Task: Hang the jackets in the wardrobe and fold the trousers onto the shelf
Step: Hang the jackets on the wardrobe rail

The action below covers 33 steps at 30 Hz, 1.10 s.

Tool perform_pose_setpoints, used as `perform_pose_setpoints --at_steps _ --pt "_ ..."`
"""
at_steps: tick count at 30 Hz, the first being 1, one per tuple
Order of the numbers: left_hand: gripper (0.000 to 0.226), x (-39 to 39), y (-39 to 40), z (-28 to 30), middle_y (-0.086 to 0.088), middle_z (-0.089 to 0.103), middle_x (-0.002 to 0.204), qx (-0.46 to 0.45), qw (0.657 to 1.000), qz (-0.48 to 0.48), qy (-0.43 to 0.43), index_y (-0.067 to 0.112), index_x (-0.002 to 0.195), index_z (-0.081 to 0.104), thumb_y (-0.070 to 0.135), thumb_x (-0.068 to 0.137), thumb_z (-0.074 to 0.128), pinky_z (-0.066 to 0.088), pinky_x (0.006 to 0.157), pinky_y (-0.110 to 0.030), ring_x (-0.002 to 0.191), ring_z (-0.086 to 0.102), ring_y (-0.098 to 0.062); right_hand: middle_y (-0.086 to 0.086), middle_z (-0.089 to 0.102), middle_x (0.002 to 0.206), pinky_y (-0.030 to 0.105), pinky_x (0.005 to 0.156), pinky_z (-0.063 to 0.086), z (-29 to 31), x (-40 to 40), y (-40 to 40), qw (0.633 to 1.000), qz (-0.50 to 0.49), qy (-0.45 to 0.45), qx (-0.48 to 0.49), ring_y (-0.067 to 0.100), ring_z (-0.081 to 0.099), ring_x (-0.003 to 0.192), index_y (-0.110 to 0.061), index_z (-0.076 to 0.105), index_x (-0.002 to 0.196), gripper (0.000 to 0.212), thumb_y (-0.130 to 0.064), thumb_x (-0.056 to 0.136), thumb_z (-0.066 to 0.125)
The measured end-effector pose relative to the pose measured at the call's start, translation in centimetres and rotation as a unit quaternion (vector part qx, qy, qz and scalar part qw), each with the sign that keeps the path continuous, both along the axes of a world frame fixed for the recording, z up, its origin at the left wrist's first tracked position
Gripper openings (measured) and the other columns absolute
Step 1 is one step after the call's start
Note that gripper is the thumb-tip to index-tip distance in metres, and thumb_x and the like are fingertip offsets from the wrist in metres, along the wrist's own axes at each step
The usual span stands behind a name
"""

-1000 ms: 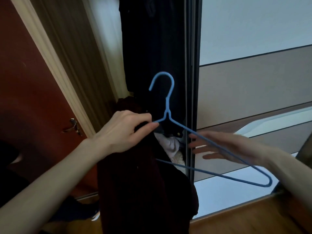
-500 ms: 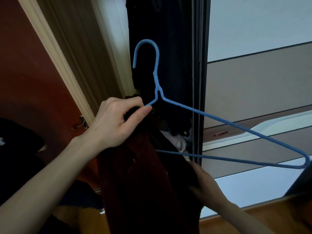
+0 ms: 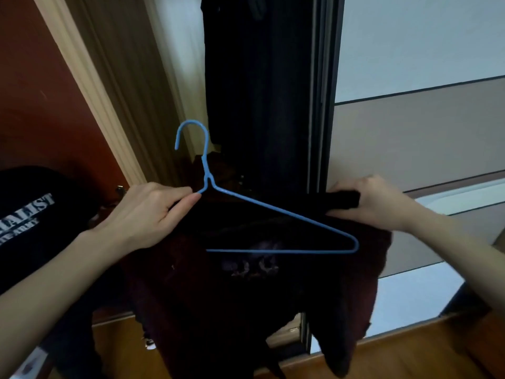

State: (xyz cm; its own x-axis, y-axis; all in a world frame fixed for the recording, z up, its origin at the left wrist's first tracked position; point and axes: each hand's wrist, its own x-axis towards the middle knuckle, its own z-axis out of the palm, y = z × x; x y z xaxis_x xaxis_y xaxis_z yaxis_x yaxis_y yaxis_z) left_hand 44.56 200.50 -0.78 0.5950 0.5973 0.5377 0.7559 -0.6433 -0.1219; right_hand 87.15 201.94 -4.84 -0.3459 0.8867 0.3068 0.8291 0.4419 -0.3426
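Observation:
A dark maroon jacket (image 3: 246, 310) hangs spread between my two hands in front of the wardrobe opening (image 3: 259, 91). My left hand (image 3: 147, 212) pinches the jacket's left shoulder together with the left arm of a blue wire hanger (image 3: 273, 209), whose hook points up. My right hand (image 3: 374, 203) grips the jacket's black collar edge at the right, above the hanger's right end. The hanger lies in front of the jacket's opened top. Dark clothes hang inside the wardrobe behind.
The wardrobe's sliding door (image 3: 423, 132) with pale and beige panels fills the right. A reddish-brown room door (image 3: 41, 105) and its light frame stand at the left. A black garment with white lettering (image 3: 27, 214) lies at the left edge. Wooden floor (image 3: 410, 356) runs below.
My right hand rose from low on the jacket and took hold of its collar at the right, spreading the jacket wide. The hanger came down and level in front of it.

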Motion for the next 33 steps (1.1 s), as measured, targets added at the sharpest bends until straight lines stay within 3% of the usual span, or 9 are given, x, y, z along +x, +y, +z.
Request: perform_pose_setpoints --at_steps 2,4,8,12,17,21,24,28,33 --pt "0.060 0.1 0.5 -0.8 0.009 0.057 0.058 0.047 0.998 0.036 0.031 0.023 0.071 0.056 0.054 0.110 0.023 0.037 0.040 -0.030 0.050 0.059 -0.016 -0.026 0.067 0.079 0.010 0.076 0.049 3.2 -0.7 -0.7 0.998 -0.006 -0.054 0.027 0.000 0.068 0.080 -0.035 0.075 0.108 0.028 -0.044 0.082 0.081" --pt "0.059 0.8 0.9 -1.5 0.008 0.058 0.061 0.081 0.993 0.072 0.051 0.022 0.071 0.057 0.053 0.109 0.024 0.039 0.039 -0.029 0.049 0.059 -0.021 -0.014 0.072 0.086 0.028 0.072 0.050 5.6 -1.4 -1.4 0.988 -0.039 -0.142 0.056 0.016 0.071 0.088 -0.040 0.069 0.112 0.033 -0.051 0.081 0.076" --pt "0.056 3.2 0.7 -1.5 0.004 0.051 0.058 0.121 0.983 0.133 0.041 0.019 0.070 0.054 0.050 0.109 0.028 0.027 0.040 -0.024 0.044 0.056 -0.026 0.001 0.074 0.103 0.034 0.066 0.041 8.6 -1.9 -2.2 0.954 -0.097 -0.256 0.123 0.034 0.069 0.096 -0.039 0.057 0.123 0.046 -0.052 0.082 0.071" --pt "0.053 5.6 0.6 -0.2 0.000 0.055 0.059 0.143 0.974 0.173 0.031 0.020 0.071 0.054 0.049 0.109 0.031 0.020 0.045 -0.025 0.046 0.058 -0.031 0.001 0.077 0.091 0.041 0.073 0.054 9.6 -3.2 -3.7 0.975 -0.077 -0.165 0.127 0.031 0.066 0.084 -0.035 0.052 0.125 0.050 -0.038 0.081 0.073" --pt "0.053 8.7 -0.4 0.5 0.007 0.050 0.060 0.137 0.983 0.114 -0.034 0.022 0.072 0.052 0.050 0.111 0.028 0.029 0.041 -0.026 0.045 0.050 -0.018 0.000 0.076 0.082 0.034 0.073 0.049 10.5 -5.5 -4.8 0.992 -0.043 -0.013 0.120 -0.004 0.059 0.068 -0.037 0.053 0.111 0.033 -0.042 0.086 0.073" --pt "0.053 8.5 -1.1 1.0 0.007 0.051 0.059 0.144 0.982 0.054 -0.107 0.019 0.071 0.055 0.047 0.111 0.036 0.038 0.039 -0.031 0.045 0.047 -0.014 -0.004 0.080 0.107 0.036 0.087 0.059 10.5 -4.8 -5.6 0.966 0.058 0.250 -0.043 0.018 0.071 0.084 -0.022 0.068 0.120 0.024 -0.033 0.109 0.050" --pt "0.052 8.1 -1.7 1.1 0.005 0.051 0.057 0.180 0.975 0.049 -0.124 0.018 0.069 0.053 0.046 0.111 0.041 0.037 0.038 -0.030 0.044 0.047 -0.015 -0.018 0.074 0.111 0.032 0.098 0.050 8.2 -2.9 -5.0 0.990 0.063 0.113 0.058 0.004 0.066 0.103 -0.028 0.070 0.121 0.025 -0.040 0.102 0.058" --pt "0.056 8.2 -1.7 2.1 0.006 0.052 0.057 0.178 0.974 0.059 -0.126 0.017 0.071 0.057 0.052 0.110 0.039 0.035 0.039 -0.028 0.045 0.049 -0.015 -0.021 0.068 0.097 0.024 0.080 0.053 5.8 -4.0 -5.6 0.996 0.041 0.077 0.027 0.000 0.067 0.091 -0.044 0.052 0.115 0.058 -0.084 0.074 0.063" --pt "0.051 8.0 -1.2 2.9 0.010 0.053 0.064 0.107 0.988 0.019 -0.107 0.020 0.080 0.056 0.058 0.106 0.034 0.036 0.043 -0.027 0.051 0.053 -0.012 -0.003 0.068 0.065 0.033 0.060 0.053 5.1 -5.6 -5.6 0.985 0.035 0.109 0.132 0.014 0.064 0.057 -0.031 0.063 0.101 0.031 -0.052 0.084 0.077"
